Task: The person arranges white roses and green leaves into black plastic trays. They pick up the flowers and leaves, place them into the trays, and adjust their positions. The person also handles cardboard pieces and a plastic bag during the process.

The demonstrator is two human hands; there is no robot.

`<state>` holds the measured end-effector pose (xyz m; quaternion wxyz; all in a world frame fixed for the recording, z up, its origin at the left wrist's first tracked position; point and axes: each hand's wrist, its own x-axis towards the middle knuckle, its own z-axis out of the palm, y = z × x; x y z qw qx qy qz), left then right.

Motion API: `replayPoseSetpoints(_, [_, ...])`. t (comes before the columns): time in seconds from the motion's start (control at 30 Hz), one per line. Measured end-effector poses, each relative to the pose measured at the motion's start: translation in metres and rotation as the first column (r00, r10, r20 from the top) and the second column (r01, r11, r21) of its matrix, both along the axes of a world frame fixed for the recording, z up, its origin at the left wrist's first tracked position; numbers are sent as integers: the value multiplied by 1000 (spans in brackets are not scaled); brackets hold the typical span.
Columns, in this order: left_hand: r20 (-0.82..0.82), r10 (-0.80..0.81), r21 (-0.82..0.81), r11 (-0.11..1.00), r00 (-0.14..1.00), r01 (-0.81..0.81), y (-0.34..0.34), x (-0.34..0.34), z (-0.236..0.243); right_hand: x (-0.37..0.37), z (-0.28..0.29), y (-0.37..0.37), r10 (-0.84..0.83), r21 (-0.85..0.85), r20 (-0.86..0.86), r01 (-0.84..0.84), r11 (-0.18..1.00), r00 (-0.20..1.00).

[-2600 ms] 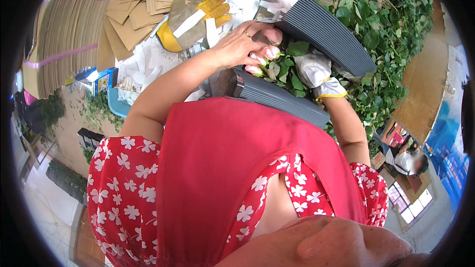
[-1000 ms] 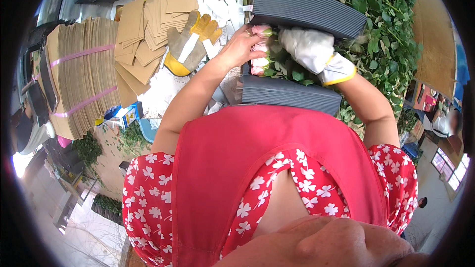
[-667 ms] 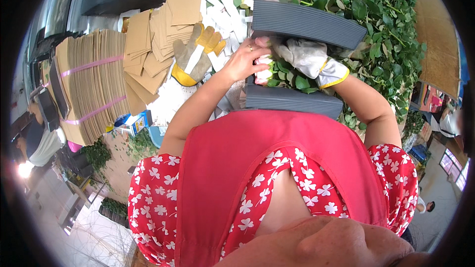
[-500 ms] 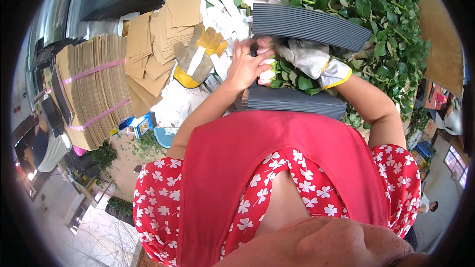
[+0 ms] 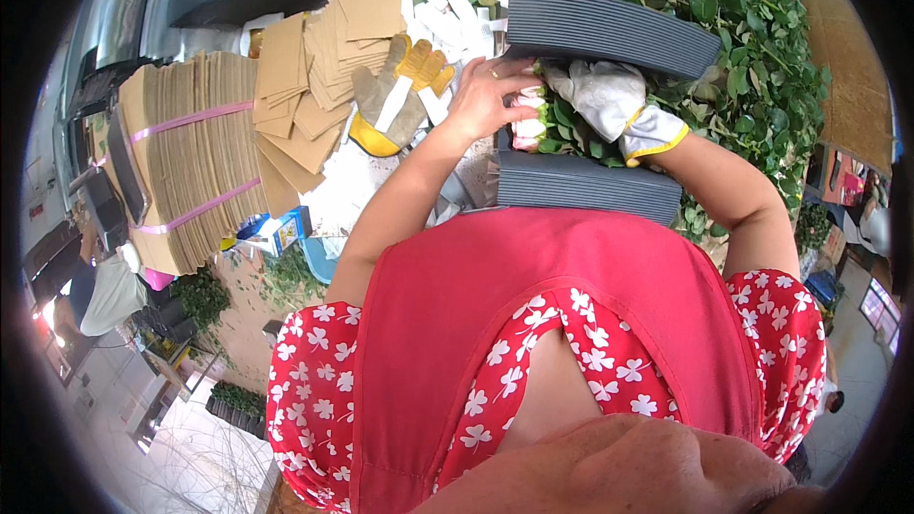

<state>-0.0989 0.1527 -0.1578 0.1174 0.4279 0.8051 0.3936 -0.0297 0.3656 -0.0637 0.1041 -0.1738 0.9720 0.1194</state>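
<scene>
The gloved right hand (image 5: 602, 100) is now sitting closer to the pink roses (image 5: 526, 124) than in the earliest frame, where it was lying farther off among the leaves. The roses are resting in a short column between two ridged dark blocks, the upper block (image 5: 609, 33) and the lower block (image 5: 590, 181), their heads facing left. The bare left hand (image 5: 484, 100) is touching the heads from the left, its fingers and thumb standing apart. The right hand is curling over the green leaves (image 5: 564, 124) just behind the heads, below the upper block; whether it is gripping stems, I cannot tell. A leafy heap (image 5: 747, 86) is spreading to the right. To the left, a grey-and-yellow work glove (image 5: 386, 105) is lying beside loose cardboard pieces (image 5: 371, 5), and a strapped cardboard stack (image 5: 195, 157) is standing farther left.
</scene>
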Motion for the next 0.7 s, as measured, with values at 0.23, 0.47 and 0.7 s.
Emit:
replayPoseSetpoints(0.23, [-81,59,-69,996,995,-64,2,6,-3,-14,23,-20,-12,-238,338,98,966,941])
replayPoseSetpoints(0.47, [143,263,168,944,954,-285,-11,8,-2,-5,-15,0,14,-567,265,144,811,964])
replayPoseSetpoints(0.7, [84,70,-3,998,994,-70,-22,35,29,-4,-10,-3,-20,-577,271,179,797,962])
